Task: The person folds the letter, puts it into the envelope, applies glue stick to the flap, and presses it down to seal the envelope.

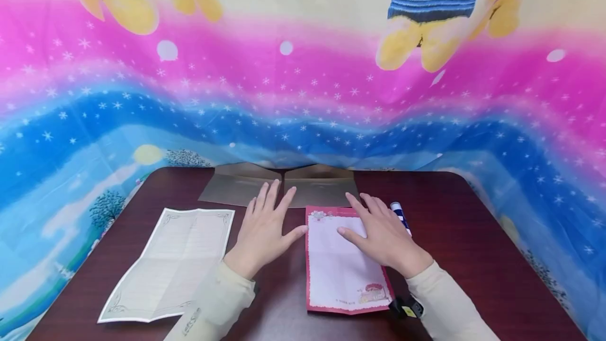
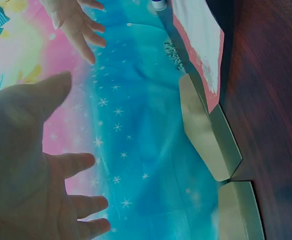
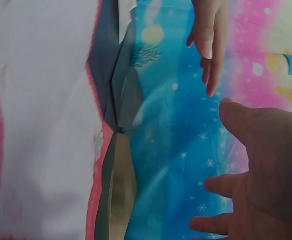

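My left hand (image 1: 265,230) hovers over the table between two sheets of paper, fingers spread and holding nothing. To its left lies a cream sheet (image 1: 175,267) with a scrolled border and fold creases. My right hand (image 1: 385,233) is held above a red-bordered sheet (image 1: 347,267), fingers apart, nothing in them. That sheet has fold creases and a small printed house in its lower corner. Beyond the fingertips, two brown envelopes (image 1: 241,188) lie side by side with flaps raised; the right one (image 1: 322,191) is partly behind the red-bordered sheet. In the left wrist view the left palm (image 2: 15,165) faces sideways.
A blue and white glue-stick-like tube (image 1: 400,217) lies behind the right hand, partly hidden by it. The dark reddish wooden table (image 1: 464,257) has rounded back corners. A printed curtain (image 1: 303,88) with snowflakes hangs right behind the back edge and along both sides.
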Available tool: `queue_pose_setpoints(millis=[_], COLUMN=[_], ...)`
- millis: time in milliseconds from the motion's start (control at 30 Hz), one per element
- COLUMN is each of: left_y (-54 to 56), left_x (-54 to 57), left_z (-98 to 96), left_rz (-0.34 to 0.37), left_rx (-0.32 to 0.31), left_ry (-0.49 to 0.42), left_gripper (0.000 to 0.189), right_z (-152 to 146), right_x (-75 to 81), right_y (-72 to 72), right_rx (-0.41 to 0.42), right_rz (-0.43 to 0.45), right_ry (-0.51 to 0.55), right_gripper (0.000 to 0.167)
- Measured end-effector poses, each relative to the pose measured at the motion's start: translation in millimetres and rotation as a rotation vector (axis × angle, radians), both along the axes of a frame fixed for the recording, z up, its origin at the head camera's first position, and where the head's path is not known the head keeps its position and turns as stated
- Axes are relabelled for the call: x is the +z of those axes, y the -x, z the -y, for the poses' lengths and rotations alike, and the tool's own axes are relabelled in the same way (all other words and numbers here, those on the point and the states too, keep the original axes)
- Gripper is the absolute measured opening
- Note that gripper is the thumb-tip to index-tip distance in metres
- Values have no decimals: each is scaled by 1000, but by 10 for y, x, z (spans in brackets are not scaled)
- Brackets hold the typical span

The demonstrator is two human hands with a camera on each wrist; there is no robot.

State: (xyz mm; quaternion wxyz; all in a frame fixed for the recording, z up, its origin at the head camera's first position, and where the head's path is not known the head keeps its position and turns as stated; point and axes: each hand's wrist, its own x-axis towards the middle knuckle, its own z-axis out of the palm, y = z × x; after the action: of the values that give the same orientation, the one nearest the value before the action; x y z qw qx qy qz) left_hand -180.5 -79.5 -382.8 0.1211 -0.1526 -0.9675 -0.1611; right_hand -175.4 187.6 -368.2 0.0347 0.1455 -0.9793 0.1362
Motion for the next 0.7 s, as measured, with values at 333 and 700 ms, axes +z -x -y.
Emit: queue_pose_setpoints(millis=[333,700], left_y=[48,128], left_x=[-60,-177], left_z=[-133,-244], left_rz=[85,187], left_rx=[-5,-52], left_ry=[-19,28], left_gripper=[73,70], right_z=[-198,-339], right_x=[-23,-232], right_y=[61,129], right_rx=[-4,-35], right_rz=[10,107], right_ry=[-75,-114], right_gripper=[77,72])
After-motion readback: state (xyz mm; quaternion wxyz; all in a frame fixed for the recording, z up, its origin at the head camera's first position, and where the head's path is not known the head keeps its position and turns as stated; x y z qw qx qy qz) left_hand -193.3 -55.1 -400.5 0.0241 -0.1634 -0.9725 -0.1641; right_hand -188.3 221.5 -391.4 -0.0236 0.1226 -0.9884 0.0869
